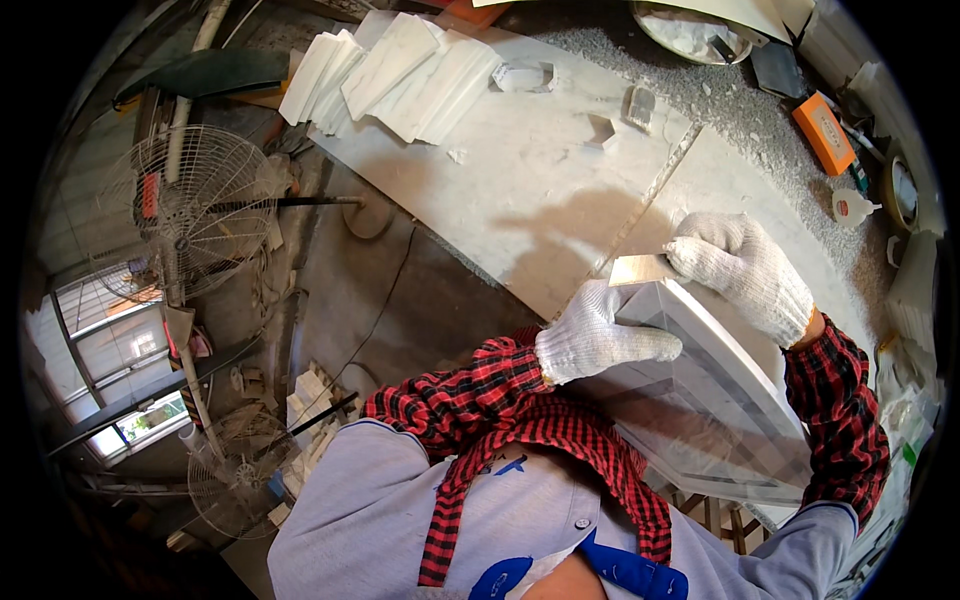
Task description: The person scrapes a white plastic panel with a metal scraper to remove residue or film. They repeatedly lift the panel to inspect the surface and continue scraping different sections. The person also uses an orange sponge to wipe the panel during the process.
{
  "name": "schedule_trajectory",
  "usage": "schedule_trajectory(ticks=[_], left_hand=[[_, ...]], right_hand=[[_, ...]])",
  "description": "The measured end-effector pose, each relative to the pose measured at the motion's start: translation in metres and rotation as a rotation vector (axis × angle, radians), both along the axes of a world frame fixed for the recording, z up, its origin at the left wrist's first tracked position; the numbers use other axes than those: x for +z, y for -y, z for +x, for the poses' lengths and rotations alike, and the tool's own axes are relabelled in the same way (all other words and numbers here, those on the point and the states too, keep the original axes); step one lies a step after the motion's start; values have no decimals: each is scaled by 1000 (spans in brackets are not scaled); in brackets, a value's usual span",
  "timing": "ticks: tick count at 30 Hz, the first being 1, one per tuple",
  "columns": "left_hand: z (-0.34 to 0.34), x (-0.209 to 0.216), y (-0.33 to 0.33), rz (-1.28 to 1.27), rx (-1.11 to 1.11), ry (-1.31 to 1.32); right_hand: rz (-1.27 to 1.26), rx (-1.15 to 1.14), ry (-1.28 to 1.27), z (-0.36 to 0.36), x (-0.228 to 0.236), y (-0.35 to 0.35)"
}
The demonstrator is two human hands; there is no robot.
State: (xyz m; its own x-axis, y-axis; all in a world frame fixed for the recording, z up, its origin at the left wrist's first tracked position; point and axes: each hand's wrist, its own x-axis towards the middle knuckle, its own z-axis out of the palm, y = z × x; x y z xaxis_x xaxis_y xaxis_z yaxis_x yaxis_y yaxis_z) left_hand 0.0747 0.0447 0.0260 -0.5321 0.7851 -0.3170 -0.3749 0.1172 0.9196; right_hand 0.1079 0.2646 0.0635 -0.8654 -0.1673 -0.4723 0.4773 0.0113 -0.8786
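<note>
Grey shirt point(370, 510) and red-and-black checked apron point(545, 440) lie closest to the camera, checked sleeves running out to two white-gloved hands. Left hand point(600, 335) is partly curled at the upper left end of a patterned stone panel point(700, 400), thumb laid over its grey face; the other fingers are mostly hidden, so firmness of grip cannot be told. Right hand point(740, 265) is closed, thumb and forefinger pinching the right end of a small, flat, cream-coloured strip point(635, 269). Key relation, as judged: strip against panel corner. Strip points left from the right fingertips, long axis roughly crosswise, just above the panel's upper corner and beside the left fingers; whether it touches the stone cannot be made out. Panel sits tilted before the person's torso, its pale long edge slanting from that corner down and right toward the right sleeve. Right hand alone holds the strip; left hand is nearer the panel's face, right hand beyond its upper edge. Past both hands, a pale worktop point(560, 190) with a dark seam; stacked white tiles point(400, 75) at its far left, orange box point(824, 134) over to the right.
</note>
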Motion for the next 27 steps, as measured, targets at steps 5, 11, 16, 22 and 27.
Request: schedule_trajectory(ticks=[5,11,16,22,27], left_hand=[[-2,-1,2,-93,-84,57],[-3,-7,5,-44,-77,-157],[0,-7,3,-24,-50,85],[-16,3,8,-74,-126,31],[-14,-7,23,26,-109,264]], right_hand=[[24,-21,-4,1,1,2],[-25,93,-4,2,2,-10],[-26,156,-9,8,-2,-51],[263,389,82,-54,26,-21],[330,576,332,-93,21,3]])
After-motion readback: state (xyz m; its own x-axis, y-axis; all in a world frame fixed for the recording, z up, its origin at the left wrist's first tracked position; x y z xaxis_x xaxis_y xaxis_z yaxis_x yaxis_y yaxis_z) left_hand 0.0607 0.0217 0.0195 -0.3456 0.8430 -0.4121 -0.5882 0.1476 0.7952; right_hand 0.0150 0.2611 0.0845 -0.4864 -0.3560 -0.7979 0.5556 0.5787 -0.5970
